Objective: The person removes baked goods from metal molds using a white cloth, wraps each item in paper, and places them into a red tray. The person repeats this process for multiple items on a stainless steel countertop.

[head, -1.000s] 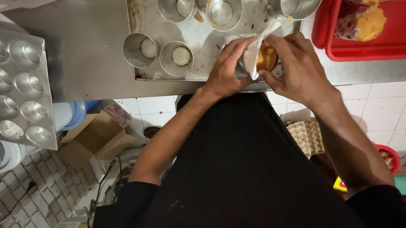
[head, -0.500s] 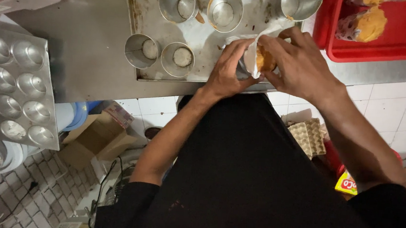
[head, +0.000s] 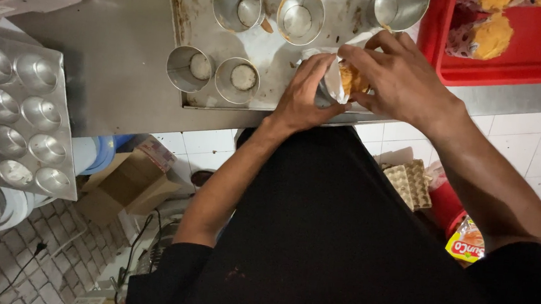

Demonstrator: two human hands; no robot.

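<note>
— Golden-orange baked cake in white paper wrapping: sitting where, from the head camera?
— Resting at the near edge of the stained metal baking tray, pinched between both hands, just beside the grey steel counter's front rim.
— Left hand?
— Curling round the left side of the paper, fingers closed and gripping the wrapping.
— Right hand?
— Arching over the cake from the right, fingertips pressing on its top and far side, closed around it.
— Lying around them?
— Standing upright on the same tray: five round metal cup moulds, two near the left hand, three along the far side. Sitting to the right, touching the tray: a red plastic tray carrying more yellow cakes in patterned paper. Hanging over the counter's left end: a silvery multi-cavity mould pan. Showing below, on the tiled floor: a brown cardboard box and a grey egg carton.
</note>
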